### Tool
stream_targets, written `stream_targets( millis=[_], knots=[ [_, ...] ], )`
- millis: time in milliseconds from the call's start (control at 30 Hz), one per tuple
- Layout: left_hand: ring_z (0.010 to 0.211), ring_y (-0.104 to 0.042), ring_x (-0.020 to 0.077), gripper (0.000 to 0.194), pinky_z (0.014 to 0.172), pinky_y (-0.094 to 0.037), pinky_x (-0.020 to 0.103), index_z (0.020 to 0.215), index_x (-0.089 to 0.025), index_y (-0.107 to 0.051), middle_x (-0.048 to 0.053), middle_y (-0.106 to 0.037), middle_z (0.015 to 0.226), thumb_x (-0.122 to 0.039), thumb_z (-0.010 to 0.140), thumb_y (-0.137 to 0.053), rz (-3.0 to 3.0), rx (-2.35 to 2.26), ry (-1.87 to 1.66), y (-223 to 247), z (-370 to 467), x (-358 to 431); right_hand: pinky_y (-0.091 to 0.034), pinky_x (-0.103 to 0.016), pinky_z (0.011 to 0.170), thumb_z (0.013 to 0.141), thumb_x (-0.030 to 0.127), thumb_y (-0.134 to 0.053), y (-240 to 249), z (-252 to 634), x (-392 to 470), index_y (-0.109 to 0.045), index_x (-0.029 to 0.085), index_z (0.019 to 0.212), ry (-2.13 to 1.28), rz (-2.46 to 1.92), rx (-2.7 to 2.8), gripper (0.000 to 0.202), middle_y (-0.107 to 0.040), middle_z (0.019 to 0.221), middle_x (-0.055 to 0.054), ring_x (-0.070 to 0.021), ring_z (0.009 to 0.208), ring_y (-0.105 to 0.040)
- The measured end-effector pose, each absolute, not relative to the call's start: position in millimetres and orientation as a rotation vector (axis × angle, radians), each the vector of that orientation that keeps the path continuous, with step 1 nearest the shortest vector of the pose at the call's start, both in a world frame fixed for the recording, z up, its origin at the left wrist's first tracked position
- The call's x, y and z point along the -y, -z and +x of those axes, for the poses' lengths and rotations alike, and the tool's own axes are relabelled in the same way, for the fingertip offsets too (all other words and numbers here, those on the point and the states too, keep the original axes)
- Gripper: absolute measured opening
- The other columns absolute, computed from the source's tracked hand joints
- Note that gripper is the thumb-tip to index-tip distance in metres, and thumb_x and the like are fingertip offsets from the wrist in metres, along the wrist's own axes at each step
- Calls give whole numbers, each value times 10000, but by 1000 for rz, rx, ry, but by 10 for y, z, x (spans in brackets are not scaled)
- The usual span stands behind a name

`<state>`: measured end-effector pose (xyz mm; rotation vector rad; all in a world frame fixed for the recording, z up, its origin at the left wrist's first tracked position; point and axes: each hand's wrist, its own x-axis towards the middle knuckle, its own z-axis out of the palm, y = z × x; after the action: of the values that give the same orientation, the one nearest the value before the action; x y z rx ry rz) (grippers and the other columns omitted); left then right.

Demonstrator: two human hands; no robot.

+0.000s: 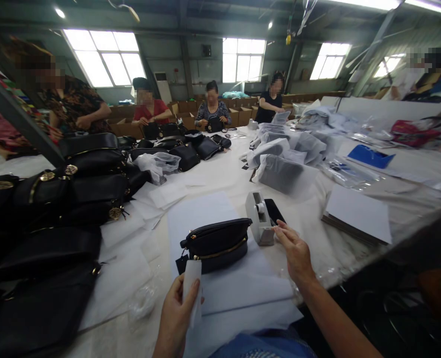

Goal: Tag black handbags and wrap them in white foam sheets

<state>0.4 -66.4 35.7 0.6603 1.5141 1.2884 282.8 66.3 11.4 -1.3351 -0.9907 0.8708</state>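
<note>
My left hand [181, 303] grips a folded strip of white paper [193, 278], with the thumb in front. Just beyond it, a small black zippered bag [218, 244] with gold zips lies on white sheets; a black tag [182, 263] hangs at its left end. My right hand [295, 251] is at the near end of a grey tape dispenser [259, 219], its thumb and finger pinched at the cutting edge. The tape between those fingertips is thin and hard to see. Behind the dispenser lies a dark phone-like object [274, 211], partly hidden.
Black bags [93, 194] are heaped along the left. Bags in translucent wrapping [283, 171] are piled ahead. A stack of white sheets [358, 211] and a blue packet [371, 155] lie to the right. Several co-workers [212, 109] are around the table, with cardboard boxes [244, 117] behind.
</note>
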Motion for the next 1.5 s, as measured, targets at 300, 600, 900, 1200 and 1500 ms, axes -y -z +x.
stream_targets(
  millis=[300,600,900,1200,1500],
  knots=[
    [752,-605,183,481,656,-537,270,1039,-167,-630,29,-670,862,-516,727,-740,678,-1490,-1261,-274,-43,660,-575,-325,526,573,468,-851,232,2849,-493,-743,146,733,-1198,-1410,713,376,-708,695,-71,-173,534,-628],
    [733,-573,160,383,645,-546,269,1016,-160,-626,15,-614,821,-452,783,-707,744,-1479,-1315,-221,-44,691,-501,-277,614,813,467,-689,-400,2232,17,-739,172,795,-1362,-1198,1506,300,-676,665,-41,-154,594,-589],
    [753,-615,179,375,641,-530,263,1024,-161,-626,46,-660,886,-464,809,-678,775,-1402,-1369,-249,-40,734,-414,-226,490,807,499,-661,-396,1303,-96,-695,179,665,-1532,-1043,1724,352,-622,568,-3,-127,508,-545],
    [772,-590,168,397,645,-529,263,1047,-158,-635,48,-643,924,-448,787,-710,668,-1279,-1328,-253,-87,790,-489,-271,655,885,397,-551,-297,1391,-150,-720,185,787,-1589,-934,1883,288,-691,720,-26,-172,669,-632],
    [673,-559,132,406,593,-493,234,1049,-150,-600,14,-584,799,-451,796,-705,645,-1259,-1317,-252,-19,757,-492,-352,820,863,274,-519,-206,1199,-30,-756,228,966,-1366,-943,1767,262,-738,907,-47,-250,855,-650]
  ],
)
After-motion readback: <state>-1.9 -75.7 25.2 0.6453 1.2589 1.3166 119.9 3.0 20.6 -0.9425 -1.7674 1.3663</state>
